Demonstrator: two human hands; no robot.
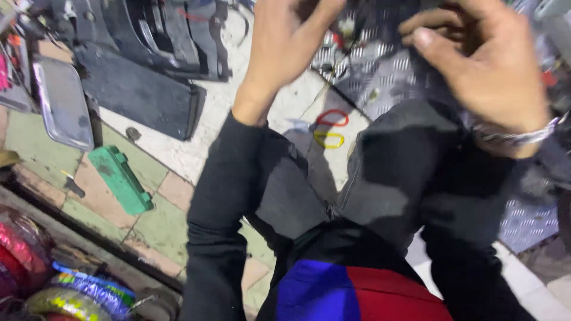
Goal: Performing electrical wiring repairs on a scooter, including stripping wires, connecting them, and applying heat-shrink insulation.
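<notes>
A: How are the hands posed, taken from the left?

B: The left hand (285, 41) is raised at the top of the view, above the checkered metal plate (380, 77), its wrist bent and its fingers curled loosely downward. Its fingertips are cut off by the top edge, so it cannot be told whether anything is gripped. A black sleeve (223, 202) runs from it down to the lower edge.

A: And the right one?

B: The right hand (482, 65) is held over the right part of the same plate, fingers bent and thumb drawn toward them in a narrow, pinching curl. Motion blur hides whatever may be between them, so the hold cannot be told. A silvery bracelet (523, 137) is worn at its wrist.

A: What is laid around the plate?

B: Far to its left, a chrome mirror (62, 104) is seen, with dark plastic body panels (143, 89) just beside it. Below these, a green rectangular block (121, 180) is laid on the tiled floor (154, 226). At the lower left corner, shiny red and multicoloured wrapped bundles (65, 288) are stacked. Just left of the plate, a red loop (332, 117) and a yellow loop (329, 139) are lying side by side, between the two arms. Grey trousers (380, 172) are seen beneath.
</notes>
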